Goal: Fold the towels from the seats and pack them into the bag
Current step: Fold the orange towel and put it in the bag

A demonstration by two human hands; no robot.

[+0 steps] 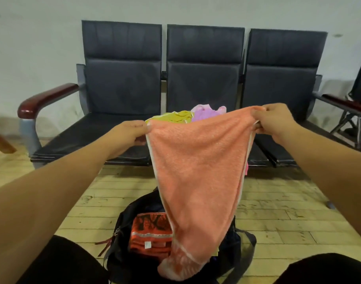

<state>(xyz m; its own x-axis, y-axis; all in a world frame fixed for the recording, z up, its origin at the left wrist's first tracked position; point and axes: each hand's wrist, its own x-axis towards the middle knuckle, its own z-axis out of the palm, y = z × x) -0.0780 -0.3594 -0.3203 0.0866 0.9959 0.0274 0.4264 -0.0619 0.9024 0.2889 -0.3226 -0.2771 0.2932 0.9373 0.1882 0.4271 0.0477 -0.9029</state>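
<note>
A peach towel (198, 173) hangs lengthwise in the air in front of me, its lower end drooping over the bag. My left hand (127, 135) pinches its top left corner and my right hand (275, 121) pinches its top right corner. Below it on the floor stands an open black bag (122, 224) with a folded orange-red towel (150, 232) inside. On the middle seat behind the peach towel lie a yellow towel (175, 116) and a pink-lilac towel (206, 112), both partly hidden.
A row of three dark padded seats (122, 78) with a red-brown armrest (46, 99) stands against the white wall. Another chair (358, 95) is at the far right. My dark-clad knees frame the bag on the pale wooden floor (288, 212).
</note>
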